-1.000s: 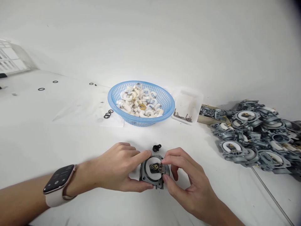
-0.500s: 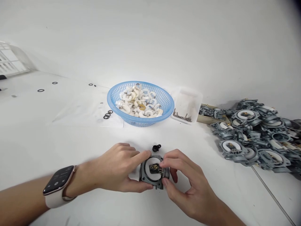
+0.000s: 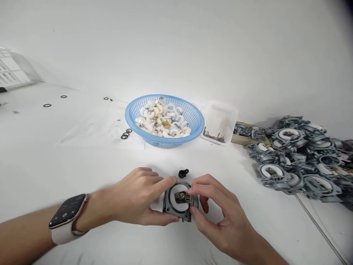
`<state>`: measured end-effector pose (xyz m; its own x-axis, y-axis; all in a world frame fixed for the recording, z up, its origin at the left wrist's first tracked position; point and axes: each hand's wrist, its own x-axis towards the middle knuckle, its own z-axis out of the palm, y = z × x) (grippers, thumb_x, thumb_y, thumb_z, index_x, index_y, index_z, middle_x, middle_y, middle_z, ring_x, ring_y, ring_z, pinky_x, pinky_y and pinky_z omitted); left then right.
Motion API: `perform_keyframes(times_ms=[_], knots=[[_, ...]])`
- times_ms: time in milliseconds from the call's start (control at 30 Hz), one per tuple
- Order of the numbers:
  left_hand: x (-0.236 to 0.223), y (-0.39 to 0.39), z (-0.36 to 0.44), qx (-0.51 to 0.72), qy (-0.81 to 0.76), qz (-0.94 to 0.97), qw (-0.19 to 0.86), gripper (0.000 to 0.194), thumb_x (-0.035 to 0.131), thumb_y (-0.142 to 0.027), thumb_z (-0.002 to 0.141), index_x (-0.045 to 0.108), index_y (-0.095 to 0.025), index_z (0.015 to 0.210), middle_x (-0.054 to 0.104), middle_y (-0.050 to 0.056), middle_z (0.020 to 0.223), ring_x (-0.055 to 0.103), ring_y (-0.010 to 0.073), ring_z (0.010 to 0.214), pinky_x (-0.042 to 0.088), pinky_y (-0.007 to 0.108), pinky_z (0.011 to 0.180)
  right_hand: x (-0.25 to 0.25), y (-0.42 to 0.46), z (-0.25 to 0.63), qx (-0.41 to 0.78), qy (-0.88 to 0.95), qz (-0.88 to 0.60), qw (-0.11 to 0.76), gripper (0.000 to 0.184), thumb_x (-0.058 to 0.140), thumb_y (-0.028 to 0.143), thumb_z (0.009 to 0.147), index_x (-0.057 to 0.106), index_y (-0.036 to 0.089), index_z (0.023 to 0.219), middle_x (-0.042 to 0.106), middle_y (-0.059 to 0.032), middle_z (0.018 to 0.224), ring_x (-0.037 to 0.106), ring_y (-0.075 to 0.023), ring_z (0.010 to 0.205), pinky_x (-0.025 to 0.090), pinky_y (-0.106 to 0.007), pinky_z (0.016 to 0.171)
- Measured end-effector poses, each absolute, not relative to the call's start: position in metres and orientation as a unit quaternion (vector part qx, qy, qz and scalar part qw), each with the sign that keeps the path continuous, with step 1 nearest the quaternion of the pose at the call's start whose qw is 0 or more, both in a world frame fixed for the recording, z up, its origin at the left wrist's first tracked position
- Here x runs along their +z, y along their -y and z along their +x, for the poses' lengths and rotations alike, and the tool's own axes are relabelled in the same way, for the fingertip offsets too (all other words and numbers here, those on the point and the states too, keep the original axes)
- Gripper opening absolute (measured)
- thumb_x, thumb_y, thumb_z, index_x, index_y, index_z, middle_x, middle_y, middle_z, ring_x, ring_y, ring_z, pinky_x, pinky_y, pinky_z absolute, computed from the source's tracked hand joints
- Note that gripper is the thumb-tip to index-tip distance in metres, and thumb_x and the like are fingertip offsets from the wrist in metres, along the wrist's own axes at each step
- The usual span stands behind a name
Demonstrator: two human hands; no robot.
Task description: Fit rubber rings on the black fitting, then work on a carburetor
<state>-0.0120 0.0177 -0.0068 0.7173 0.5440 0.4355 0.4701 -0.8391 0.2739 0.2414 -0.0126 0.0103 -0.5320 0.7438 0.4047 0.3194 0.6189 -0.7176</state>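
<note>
A grey metal carburetor body (image 3: 171,210) lies on the white table with its open bowl side up. Inside its round opening sits a white C-shaped float (image 3: 173,197), around brass jets (image 3: 180,196). My left hand (image 3: 143,197) clamps the body from the left, index finger at the top edge and thumb along the bottom. At the right side, my right hand (image 3: 217,213) has its index finger and thumb at the two ends of the float's small metal hinge pin (image 3: 190,199). Its other fingers curl beside the body. A small black plastic part (image 3: 183,173) lies just behind.
A blue basket (image 3: 164,142) of white floats stands behind my hands. Beside it are a clear tray (image 3: 233,119) of metal pins and a box (image 3: 241,139) of parts. Carburetor bodies (image 3: 295,158) are piled at right. Black O-rings (image 3: 125,135) lie at left.
Both hands stay at the carburetor body with almost no movement. My right fingertips have shifted very slightly at the hinge pin.
</note>
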Motion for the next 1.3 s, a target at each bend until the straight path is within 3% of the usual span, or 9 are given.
perform_keyframes(times_ms=[900, 1300], knots=[[-0.0071, -0.0169, -0.0123, 0.254, -0.276, 0.924, 0.070, 0.050, 0.052, -0.061, 0.100, 0.053, -0.015, 0.121, 0.064, -0.002, 0.066, 0.062, 0.0201, 0.051, 0.042, 0.034, 0.051, 0.0115, 0.0116, 0.2417, 0.294, 0.829, -0.320, 0.351, 0.039, 0.057, 0.005, 0.090, 0.057, 0.027, 0.121, 0.059, -0.0025, 0.105, 0.052, -0.0110, 0.067, 0.052, -0.027, 0.062], [-0.0050, -0.0124, -0.0135, 0.220, -0.290, 0.926, 0.097, 0.059, 0.072, -0.050, 0.091, 0.044, -0.021, 0.134, 0.072, 0.000, 0.083, 0.070, 0.0228, 0.067, 0.051, 0.035, 0.066, 0.0059, 0.0132, 0.2388, 0.273, 0.812, -0.353, 0.375, 0.044, 0.058, 0.004, 0.084, 0.056, 0.030, 0.120, 0.058, -0.0012, 0.108, 0.053, -0.0100, 0.065, 0.053, -0.027, 0.065]])
